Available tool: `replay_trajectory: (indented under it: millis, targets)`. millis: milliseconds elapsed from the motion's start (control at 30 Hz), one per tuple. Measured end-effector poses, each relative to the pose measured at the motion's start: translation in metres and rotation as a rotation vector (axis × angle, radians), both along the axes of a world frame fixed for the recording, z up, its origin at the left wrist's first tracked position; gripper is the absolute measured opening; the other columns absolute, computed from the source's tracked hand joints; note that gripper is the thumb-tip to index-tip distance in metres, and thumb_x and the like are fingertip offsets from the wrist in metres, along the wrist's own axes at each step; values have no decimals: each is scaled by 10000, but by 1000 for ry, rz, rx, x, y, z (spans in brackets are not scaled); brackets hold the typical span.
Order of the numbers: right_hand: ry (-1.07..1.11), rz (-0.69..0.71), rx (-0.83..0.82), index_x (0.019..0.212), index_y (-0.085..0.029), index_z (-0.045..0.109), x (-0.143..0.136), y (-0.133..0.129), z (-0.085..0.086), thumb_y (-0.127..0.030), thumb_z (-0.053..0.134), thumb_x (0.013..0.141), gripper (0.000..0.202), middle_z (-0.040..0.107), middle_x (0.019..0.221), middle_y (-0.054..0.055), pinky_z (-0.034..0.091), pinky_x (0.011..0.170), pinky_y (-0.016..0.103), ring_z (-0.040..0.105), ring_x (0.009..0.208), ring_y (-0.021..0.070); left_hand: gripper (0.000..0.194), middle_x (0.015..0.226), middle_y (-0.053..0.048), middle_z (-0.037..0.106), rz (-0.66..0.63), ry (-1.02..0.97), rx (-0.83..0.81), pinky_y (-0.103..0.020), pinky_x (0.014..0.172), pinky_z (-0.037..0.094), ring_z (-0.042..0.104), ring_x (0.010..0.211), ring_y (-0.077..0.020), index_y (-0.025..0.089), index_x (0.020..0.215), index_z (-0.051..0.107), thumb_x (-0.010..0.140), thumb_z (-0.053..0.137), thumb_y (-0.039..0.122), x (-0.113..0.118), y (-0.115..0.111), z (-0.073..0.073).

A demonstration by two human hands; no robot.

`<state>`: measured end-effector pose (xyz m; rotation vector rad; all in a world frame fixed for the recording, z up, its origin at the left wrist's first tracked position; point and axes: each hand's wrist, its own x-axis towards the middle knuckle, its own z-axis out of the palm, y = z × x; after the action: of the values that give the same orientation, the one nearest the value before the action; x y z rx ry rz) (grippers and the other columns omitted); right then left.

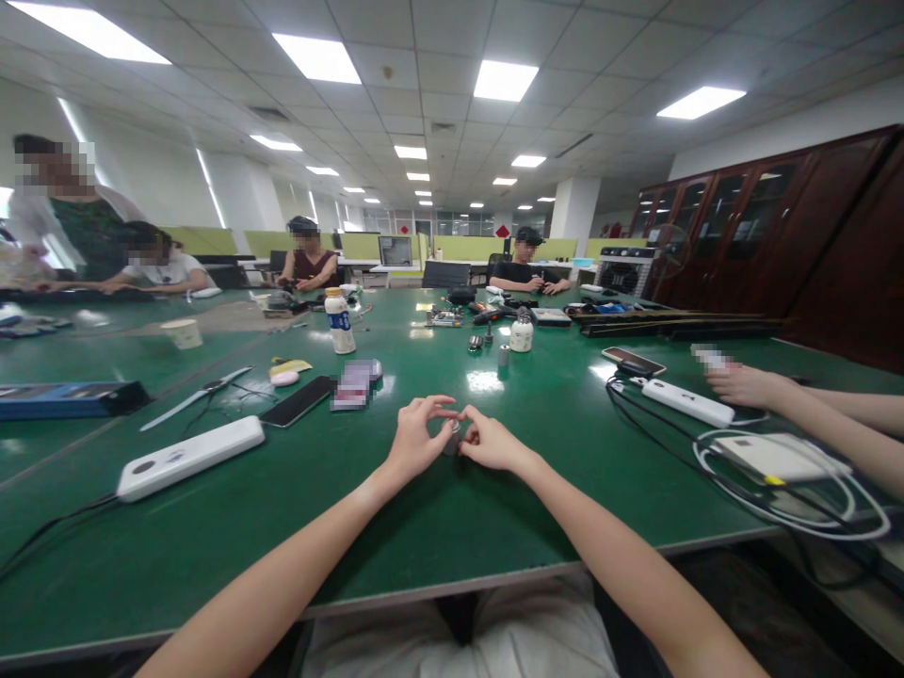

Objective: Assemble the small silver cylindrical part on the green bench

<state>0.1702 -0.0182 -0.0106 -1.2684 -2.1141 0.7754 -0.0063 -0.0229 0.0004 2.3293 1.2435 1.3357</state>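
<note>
On a green tabletop (459, 537), the left hand (418, 435) and right hand (494, 443), grip pinching a small grey cylinder (453, 441) between them, could tip it by pressing unevenly.

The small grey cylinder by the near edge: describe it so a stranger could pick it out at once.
On the green table, find the near side, where two bare forearms reach in. There, between the left hand and the right hand, is the small grey cylinder. A similar cylinder stands farther back by a white bottle; only this one has fingers around it.
</note>
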Motion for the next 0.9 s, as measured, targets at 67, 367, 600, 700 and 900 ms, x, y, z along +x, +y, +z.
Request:
replay_trajectory:
  millis: [67, 367, 600, 700, 900]
  targets:
    - [2, 4, 4, 1085, -216, 485, 0, 0, 0, -55, 592, 740, 395, 620, 636, -80, 387, 610, 209, 604, 605, 123, 312, 932, -19, 781, 60, 22, 7, -458, 955, 388, 639, 1042, -272, 243, 1092, 620, 786, 652, 187, 1, -1, 1]
    - [11, 7, -3, 1099, -211, 491, 0, -1, 1, -48, 600, 740, 409, 620, 645, -74, 386, 608, 210, 610, 622, 127, 326, 855, -16, 782, 63, -4, 7, -451, 936, 410, 647, 1003, -280, 251, 1081, 630, 760, 682, 227, -2, 1, 0]
    - [3, 0, -11, 1077, -212, 476, -1, -1, 1, -77, 614, 744, 385, 609, 647, -73, 390, 614, 218, 602, 623, 133, 330, 908, -27, 784, -52, -80, -31, -421, 948, 457, 718, 955, -249, 226, 1088, 611, 764, 653, 177, -5, 4, -2]
    - [4, 1, -9, 1067, -216, 474, -1, 0, 0, -84, 618, 745, 377, 620, 652, -69, 391, 615, 218, 612, 628, 138, 314, 885, -35, 785, -34, -74, -13, -431, 936, 457, 711, 971, -265, 220, 1091, 609, 792, 692, 266, -5, 5, -3]
    - [-3, -4, -13, 1069, -214, 493, -1, -1, 2, -78, 615, 747, 371, 620, 652, -68, 393, 622, 216, 609, 627, 135, 289, 866, -19, 783, 83, -4, 29, -439, 908, 444, 667, 990, -279, 242, 1062, 632, 795, 718, 315, -4, 4, -1]
